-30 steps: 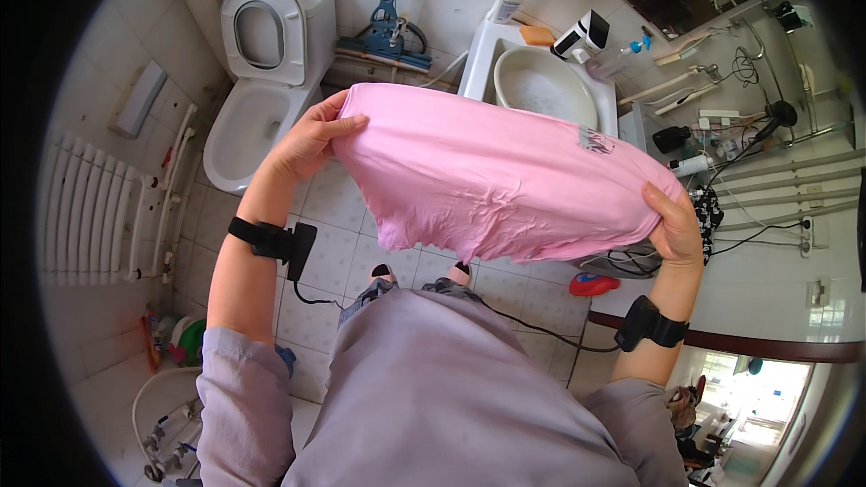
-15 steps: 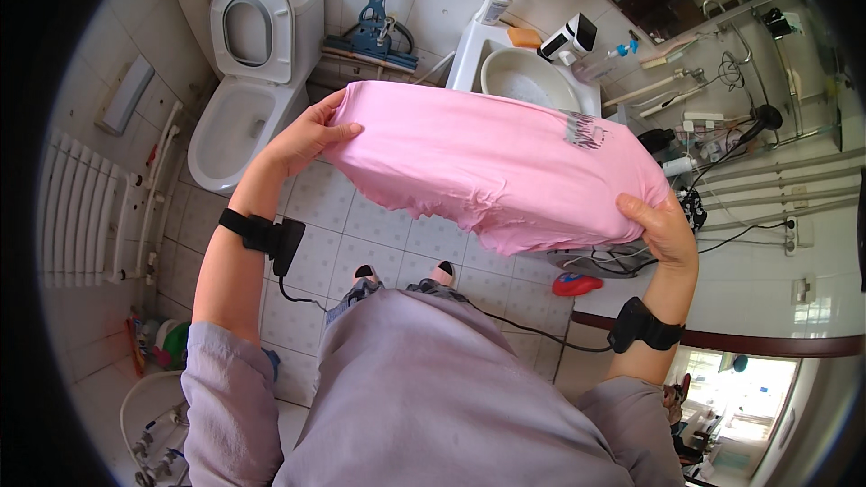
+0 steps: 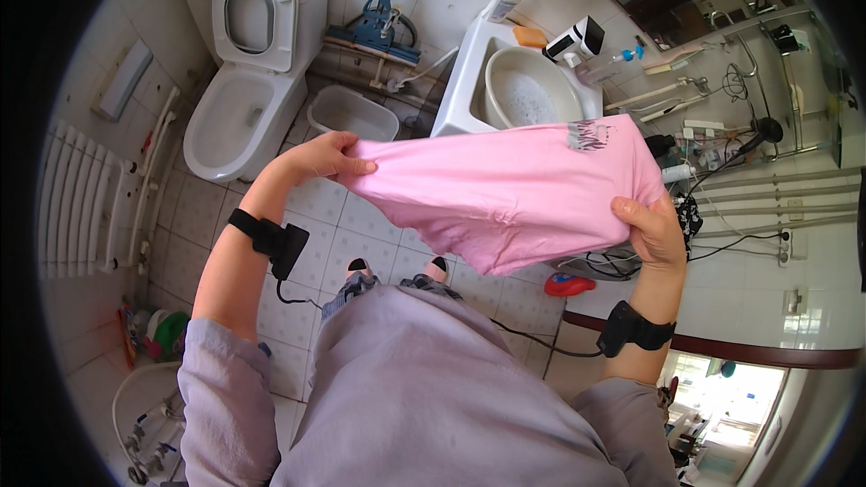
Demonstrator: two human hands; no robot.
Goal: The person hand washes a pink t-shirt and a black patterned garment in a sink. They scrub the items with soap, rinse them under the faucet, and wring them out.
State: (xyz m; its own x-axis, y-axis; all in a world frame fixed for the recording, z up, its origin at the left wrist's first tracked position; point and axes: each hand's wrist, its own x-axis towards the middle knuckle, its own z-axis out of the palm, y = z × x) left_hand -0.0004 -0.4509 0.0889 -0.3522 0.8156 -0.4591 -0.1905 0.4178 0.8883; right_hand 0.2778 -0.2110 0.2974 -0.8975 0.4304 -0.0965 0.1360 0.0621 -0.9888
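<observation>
A pink shirt (image 3: 505, 189) with a dark and silver print near its upper right corner is stretched out in front of me at waist height. My left hand (image 3: 329, 160) pinches its left end between thumb and fingers. At the other end my right hand (image 3: 651, 230) grips the cloth, thumb on top and fingers hidden behind it. The lower edge hangs loose and wrinkled above the floor. Just beyond the shirt, a round basin (image 3: 492, 81) with foamy water sits in the white sink (image 3: 458, 72).
A toilet (image 3: 203, 140) with raised lid stands at far left, beside a grey bin (image 3: 374, 129). A mop (image 3: 374, 32) leans behind. On the sink are a pump bottle (image 3: 501, 4) and orange sponge (image 3: 530, 37). A red object (image 3: 569, 285) lies right of my feet.
My left hand has come down and slightly right, lowering the shirt's left end. The shirt spans less width, and the bin and more of the sink now show behind it.
</observation>
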